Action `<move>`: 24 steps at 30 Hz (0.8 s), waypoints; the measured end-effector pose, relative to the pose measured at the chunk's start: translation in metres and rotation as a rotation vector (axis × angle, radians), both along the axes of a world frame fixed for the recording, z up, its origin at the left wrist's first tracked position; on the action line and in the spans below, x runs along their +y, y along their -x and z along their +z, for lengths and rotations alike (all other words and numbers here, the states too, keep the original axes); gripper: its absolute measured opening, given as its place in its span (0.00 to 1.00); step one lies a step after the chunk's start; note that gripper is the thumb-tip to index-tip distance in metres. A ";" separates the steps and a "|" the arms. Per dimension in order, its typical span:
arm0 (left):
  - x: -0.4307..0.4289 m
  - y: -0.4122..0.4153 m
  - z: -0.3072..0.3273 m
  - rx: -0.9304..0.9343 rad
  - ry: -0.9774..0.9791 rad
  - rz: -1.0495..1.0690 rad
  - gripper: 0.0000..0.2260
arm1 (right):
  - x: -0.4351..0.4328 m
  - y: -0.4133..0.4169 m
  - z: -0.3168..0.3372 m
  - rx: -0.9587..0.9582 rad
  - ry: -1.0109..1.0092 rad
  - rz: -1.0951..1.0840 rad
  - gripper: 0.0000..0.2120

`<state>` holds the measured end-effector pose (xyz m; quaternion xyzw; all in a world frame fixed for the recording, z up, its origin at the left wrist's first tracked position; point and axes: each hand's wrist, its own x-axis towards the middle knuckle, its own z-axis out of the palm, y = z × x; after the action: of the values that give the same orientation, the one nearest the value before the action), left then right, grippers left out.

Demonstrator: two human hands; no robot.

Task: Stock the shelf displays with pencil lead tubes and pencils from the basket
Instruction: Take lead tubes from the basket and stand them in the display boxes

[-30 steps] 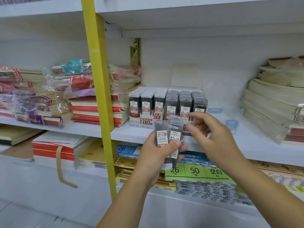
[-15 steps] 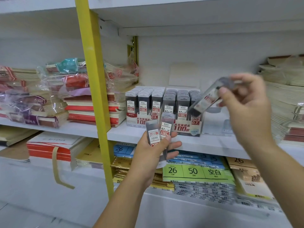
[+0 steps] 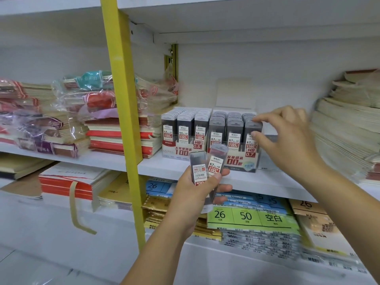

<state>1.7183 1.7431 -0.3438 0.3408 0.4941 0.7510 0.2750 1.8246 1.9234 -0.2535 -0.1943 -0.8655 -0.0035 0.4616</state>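
Gripped upright in the left hand (image 3: 195, 194), fingers and thumb curled round them: two clear smoky-grey plastic pencil lead tubes (image 3: 198, 169) with red-and-white labels, side by side and touching, raised just in front of the white shelf board (image 3: 160, 168). Pinched narrowly between thumb and forefinger of the right hand (image 3: 287, 140): the cap end of a third grey lead tube (image 3: 252, 128), upright at the front of the rightmost row in the card display box marked HB 0.7 (image 3: 239, 161); remaining right fingers loosely curled above it. Cannot tell whether fully seated in that row. Just beside it on the left, a matching display box marked HB 0.5 (image 3: 181, 150), with three rows of tubes. Both boxes on the middle shelf, right of the yellow metal upright (image 3: 121, 99). Left of the upright, stacks of red-spined notebooks (image 3: 115, 140), some in crinkled clear plastic wrap. At far right, a blurred, slanting pile of cream paper pads (image 3: 345, 128). On the shelf below, beneath the left hand, flat packs (image 3: 246, 217) under a green label reading 26 and 50.
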 end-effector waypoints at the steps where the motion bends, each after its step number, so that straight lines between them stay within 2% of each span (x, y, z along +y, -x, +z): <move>1: -0.001 0.000 0.001 -0.001 0.002 -0.002 0.11 | -0.002 -0.001 -0.004 -0.005 -0.004 -0.026 0.16; 3: -0.002 0.000 0.001 -0.003 0.003 -0.008 0.11 | -0.007 -0.006 -0.011 0.061 -0.044 -0.032 0.16; 5: -0.003 -0.001 0.003 -0.004 0.006 -0.018 0.11 | -0.016 -0.014 -0.018 0.191 -0.092 0.049 0.12; 6: -0.003 -0.002 0.003 -0.003 0.008 -0.023 0.11 | -0.023 -0.017 -0.022 0.230 -0.045 0.141 0.09; 8: -0.004 -0.004 0.002 0.006 0.018 -0.037 0.11 | -0.037 -0.018 -0.027 0.215 0.185 0.333 0.07; 12: -0.005 -0.009 0.002 0.040 0.029 -0.061 0.10 | -0.057 -0.012 -0.034 0.083 0.542 0.501 0.11; 17: -0.004 -0.009 0.002 0.071 0.046 -0.097 0.12 | -0.063 -0.012 -0.033 0.128 0.696 0.635 0.11; 20: -0.005 -0.007 0.004 0.088 0.082 -0.075 0.15 | -0.055 -0.018 -0.014 0.309 0.623 0.584 0.11; 24: -0.007 -0.002 0.005 0.132 0.142 0.012 0.11 | -0.039 -0.031 0.016 0.451 0.319 0.477 0.14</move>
<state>1.7200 1.7357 -0.3383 0.3661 0.5655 0.6916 0.2607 1.8553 1.8846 -0.2371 -0.0526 -0.7525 0.2823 0.5926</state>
